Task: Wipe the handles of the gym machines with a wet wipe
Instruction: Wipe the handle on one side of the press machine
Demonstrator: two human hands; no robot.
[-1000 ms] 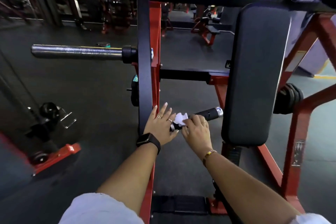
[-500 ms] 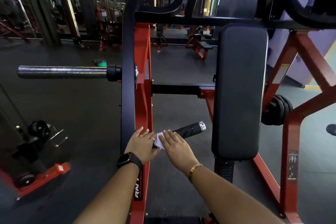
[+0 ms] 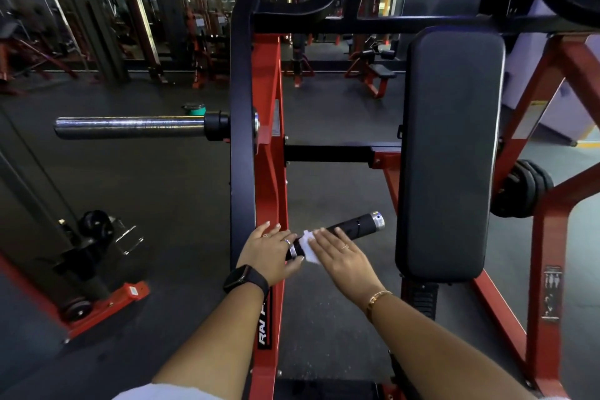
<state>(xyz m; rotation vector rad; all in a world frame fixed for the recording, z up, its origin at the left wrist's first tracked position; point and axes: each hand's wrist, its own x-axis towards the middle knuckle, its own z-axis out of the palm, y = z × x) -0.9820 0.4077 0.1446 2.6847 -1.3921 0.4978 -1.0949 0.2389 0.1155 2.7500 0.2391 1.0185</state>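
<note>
A black handle (image 3: 354, 225) with a silver end cap juts to the right from the red and black machine frame (image 3: 271, 172). A white wet wipe (image 3: 307, 247) lies over the handle near its base. My right hand (image 3: 341, 253) presses the wipe onto the handle with straight fingers. My left hand (image 3: 271, 252), with a black watch on its wrist, rests at the handle's base against the frame, its fingers straight.
A tall black back pad (image 3: 451, 153) stands right of the handle. A chrome plate-loading bar (image 3: 130, 127) sticks out to the left. Black weight plates (image 3: 522, 188) hang at the right. Another red-footed machine (image 3: 97, 269) stands at the lower left. Dark rubber floor all around.
My right hand went from curled around the wipe to lying flat on it. The view tilted upward, so hands and handle sit lower in the frame.
</note>
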